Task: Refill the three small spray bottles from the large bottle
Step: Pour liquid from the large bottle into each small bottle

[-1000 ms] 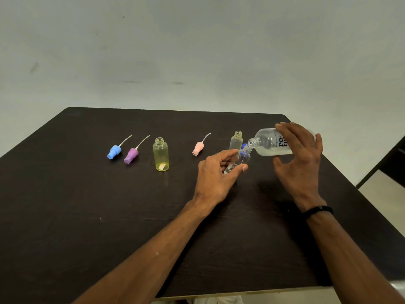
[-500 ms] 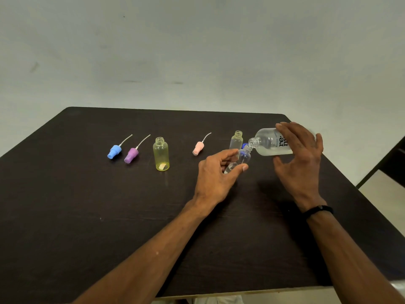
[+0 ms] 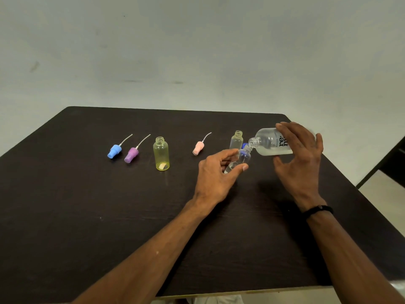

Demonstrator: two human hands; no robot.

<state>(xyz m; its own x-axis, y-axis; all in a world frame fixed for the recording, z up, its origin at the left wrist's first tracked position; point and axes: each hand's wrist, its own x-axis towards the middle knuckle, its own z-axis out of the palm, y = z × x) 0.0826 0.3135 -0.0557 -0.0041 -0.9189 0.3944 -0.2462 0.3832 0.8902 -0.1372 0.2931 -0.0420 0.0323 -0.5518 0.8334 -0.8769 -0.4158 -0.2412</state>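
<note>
Setting: plain indoor room, kind unclear | Evidence: bare, scuffed pale grey-green painted wall (image 3: 197,51) rose directly behind a dark brown wood-grain table (image 3: 87,216) | pale floor (image 3: 381,189) showed at right beside a dark frame (image 3: 385,163).

Small spray bottles: three. One yellow bottle (image 3: 161,155) left of centre; one clear bottle (image 3: 236,140) right of centre; one tilted clear bottle (image 3: 242,156) just in front of it, in the left hand (image 3: 215,174).

Large bottle (image 3: 270,141): one, right of the frame, in the right hand (image 3: 300,163).

Spray tops with dip tubes: three lying loose, a blue top (image 3: 114,151), a purple top (image 3: 131,154), a pink top (image 3: 198,147).

Hands: two. Wristband (image 3: 318,210): one. Counter (image 3: 65,205): one. A small blue object (image 3: 244,145) shows by the tilted bottle's neck; kind unclear.
</note>
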